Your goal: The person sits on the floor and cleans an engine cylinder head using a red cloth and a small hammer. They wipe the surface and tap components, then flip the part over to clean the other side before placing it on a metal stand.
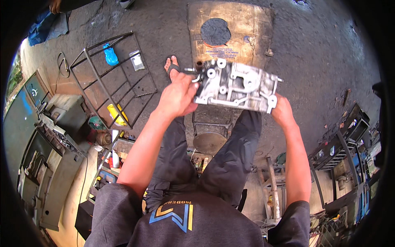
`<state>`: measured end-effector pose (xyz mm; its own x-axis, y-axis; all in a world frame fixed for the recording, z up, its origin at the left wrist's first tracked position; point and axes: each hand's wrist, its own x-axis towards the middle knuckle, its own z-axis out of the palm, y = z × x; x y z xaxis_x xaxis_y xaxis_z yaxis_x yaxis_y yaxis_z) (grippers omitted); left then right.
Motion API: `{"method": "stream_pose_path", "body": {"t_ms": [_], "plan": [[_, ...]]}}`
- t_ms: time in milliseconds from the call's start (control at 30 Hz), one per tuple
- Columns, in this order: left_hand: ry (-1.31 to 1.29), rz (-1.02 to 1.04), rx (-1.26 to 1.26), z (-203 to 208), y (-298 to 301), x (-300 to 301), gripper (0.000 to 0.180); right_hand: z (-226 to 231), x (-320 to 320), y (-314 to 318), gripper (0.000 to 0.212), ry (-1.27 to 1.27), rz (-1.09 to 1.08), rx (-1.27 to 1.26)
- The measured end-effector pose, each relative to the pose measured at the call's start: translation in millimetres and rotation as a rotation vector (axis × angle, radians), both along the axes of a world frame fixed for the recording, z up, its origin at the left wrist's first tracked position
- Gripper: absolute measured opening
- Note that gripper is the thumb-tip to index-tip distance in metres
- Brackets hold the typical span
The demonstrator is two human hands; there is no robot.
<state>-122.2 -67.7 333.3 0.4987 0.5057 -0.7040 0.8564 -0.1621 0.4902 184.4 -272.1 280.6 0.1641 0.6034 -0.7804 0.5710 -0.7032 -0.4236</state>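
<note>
A silvery cast-metal engine part [236, 86], full of round bosses, holes and ribs, is held up in front of me between both hands. My left hand [181, 94] is closed on its left end, with the fingers partly behind it. At the right end my right hand [281, 110] grips the same part, and most of its fingers are hidden behind the metal. Beyond the part lies a flat cardboard sheet [257, 24] on the ground, with a dark round pad [215, 32] on it.
A welded metal frame [100, 74] stands at the left, with a blue plastic bag [110, 54] and a yellow thing [117, 114] at it. Between my legs is a low stool frame [212, 123]. Another person's hand [55, 6] shows at the far left.
</note>
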Motion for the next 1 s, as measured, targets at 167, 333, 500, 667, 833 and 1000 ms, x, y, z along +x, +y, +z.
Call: {"method": "stream_pose_path", "body": {"t_ms": [167,333,500,667,833,1000], "plan": [[0.053,0.088,0.031,-35.0,57.3,40.9,0.043,-33.9,27.5,40.7,0.023,-0.013,0.012,0.146],[0.182,0.182,-0.082,-83.4,133.3,68.8,0.051,-62.9,41.4,92.4,0.024,-0.174,0.188,0.181],[0.205,0.338,-0.198,-97.4,154.7,74.8,0.044,-70.9,35.6,118.4,0.035,-0.151,0.037,0.035],[0.178,0.582,-0.340,-88.6,144.4,78.3,0.065,-74.4,37.0,118.6,0.032,-0.242,0.000,0.089],[-0.191,0.428,-0.129,-87.2,117.6,72.2,0.047,-86.3,47.1,116.2,0.039,-0.228,-0.030,0.070],[0.107,0.432,-0.374,-93.3,133.1,72.1,0.052,-89.6,42.5,109.7,0.035,-0.266,0.024,0.176]]}}
